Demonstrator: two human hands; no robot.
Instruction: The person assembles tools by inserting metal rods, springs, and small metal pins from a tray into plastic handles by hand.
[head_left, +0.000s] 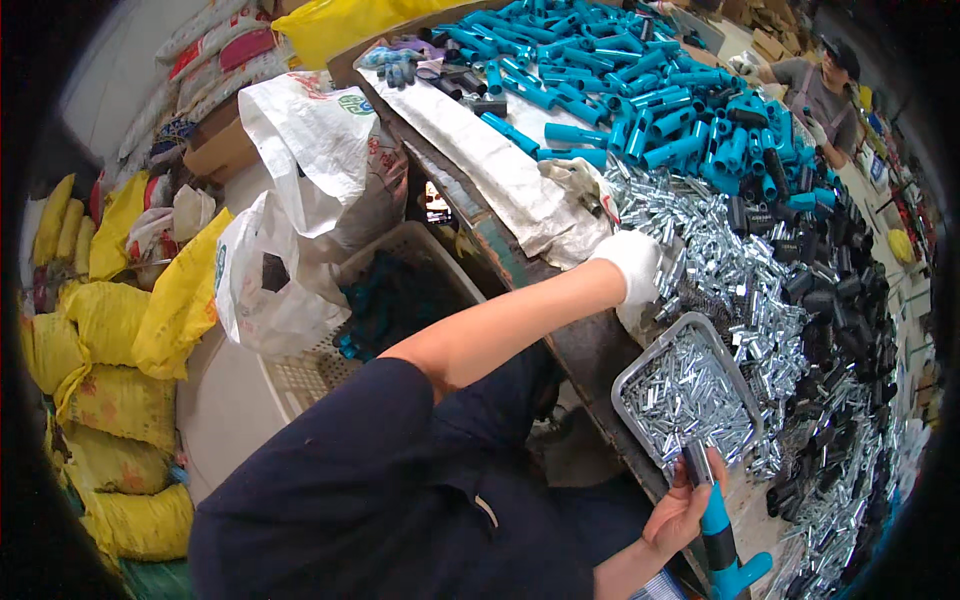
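Note:
My left hand (634,264), in a white glove, reaches into the left edge of a heap of shiny metal sleeves and pins (700,225). Its fingertips are hidden against the metal pieces. At the lower right my bare right hand (682,510) is closed around a blue T-shaped handle (716,515). A dark metallic cylinder (697,462) sticks up from the handle's upper end, and a black band circles the handle lower down. Between my hands lies a grey tray (622,392) filled with small metal pins (690,395), just beyond the held handle.
Many blue plastic handles (590,70) are piled at the far side of the table, black sleeves (840,300) at the right. A whitish cloth (500,195) runs along the table edge. Left stand a crate (290,385), white bags (310,130) and yellow sacks (115,410). A person (830,95) works far right.

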